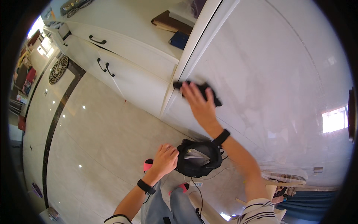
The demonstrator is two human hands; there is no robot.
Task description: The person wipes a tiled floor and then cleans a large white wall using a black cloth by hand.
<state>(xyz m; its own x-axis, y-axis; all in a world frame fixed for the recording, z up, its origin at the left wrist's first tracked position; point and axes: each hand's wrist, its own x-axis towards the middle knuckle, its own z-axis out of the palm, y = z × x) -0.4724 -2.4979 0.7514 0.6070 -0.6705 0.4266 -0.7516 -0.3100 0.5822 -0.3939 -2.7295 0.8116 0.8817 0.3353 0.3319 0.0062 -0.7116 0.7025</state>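
My left hand (167, 158) grips the near-left rim of a black bag (183, 165), which hangs with its mouth up. The bag gapes, and a pale grey lining or content shows inside. Further up, my right hand (202, 107) lies over a dark, soft-looking black item (214, 98), perhaps cloth, with the fingers spread across it. It is beside the white vertical edge of the cabinet, in front of a glossy marble-patterned wall panel. Motion blur hides whether it touches the panel. Black bands are on both my wrists.
White cabinets with black handles (110, 70) stand at the left. On their top lie a brown folder (167, 21) and a dark blue booklet (179, 40). A power strip (195, 183) and cables lie on the tiled floor near my feet. A chair (282, 183) stands at the lower right.
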